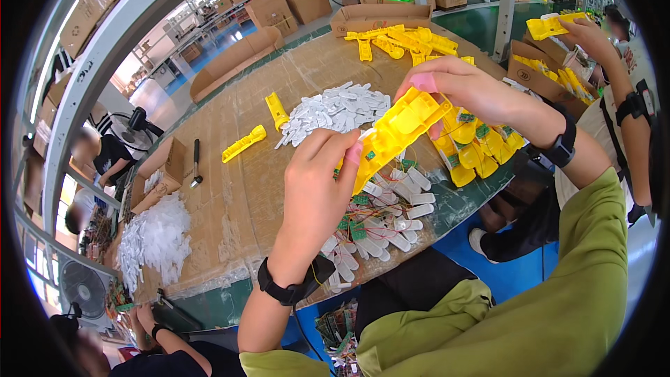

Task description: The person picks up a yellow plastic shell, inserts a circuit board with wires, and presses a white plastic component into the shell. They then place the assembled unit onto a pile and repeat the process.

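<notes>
1. Head view, nearest: the left hand [317, 181] rises from the lower edge, a black band on its wrist, its fingers [340, 146] closed on the lower end of a yellow shell [394, 132].
2. The right hand [464, 91] comes in from the right, its fingers [426, 82] curled over the shell's upper end; both hands grip it, held in the air just above the desk [237, 202].
3. The shell is a long, flat moulded plastic piece, bright yellow, with a raised round boss near its middle and a small green board [370, 156] showing at the lower end.
4. Judging from this, the step is best done by keeping the shell steady in the left hand while the right presses evenly, so that the small board stays seated.
5. Under the hands lie white tabs [391, 227] mixed with green boards and thin wires.
6. Just to the right stands a cluster of yellow shells [481, 150] with boards fitted.
7. Farther off: a white heap [335, 112], loose yellow parts [244, 143] and a dark tool [196, 164].
8. Far end: more yellow pieces [401, 42] and cardboard boxes [380, 17].
</notes>
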Motion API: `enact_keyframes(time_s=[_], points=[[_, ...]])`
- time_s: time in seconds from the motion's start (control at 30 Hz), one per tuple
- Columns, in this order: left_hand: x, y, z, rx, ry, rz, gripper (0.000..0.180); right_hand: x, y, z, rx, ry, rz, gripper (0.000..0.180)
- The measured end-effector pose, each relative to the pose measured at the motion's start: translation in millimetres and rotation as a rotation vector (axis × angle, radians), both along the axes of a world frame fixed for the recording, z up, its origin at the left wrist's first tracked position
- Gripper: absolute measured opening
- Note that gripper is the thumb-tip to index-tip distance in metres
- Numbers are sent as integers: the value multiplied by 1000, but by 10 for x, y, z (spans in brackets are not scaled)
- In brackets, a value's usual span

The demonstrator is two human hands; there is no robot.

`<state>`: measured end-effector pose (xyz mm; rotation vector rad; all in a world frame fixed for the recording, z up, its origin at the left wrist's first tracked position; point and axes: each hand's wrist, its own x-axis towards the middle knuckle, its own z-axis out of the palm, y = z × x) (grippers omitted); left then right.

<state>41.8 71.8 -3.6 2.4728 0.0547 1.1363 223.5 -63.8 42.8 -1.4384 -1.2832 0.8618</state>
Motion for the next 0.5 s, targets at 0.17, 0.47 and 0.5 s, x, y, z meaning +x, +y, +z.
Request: enact_keyframes(time_s=[0.17,0.47,0.5], points=[[66,6,-30,-38,41,55,10,63,34,-90,6,39,-34,36],[107,-18,-68,-143,51,-16,9,54,100,-147,7,72,-114,33],[111,-10,-74,-145,54,-19,9,65,95,-152,14,53,-102,33]])
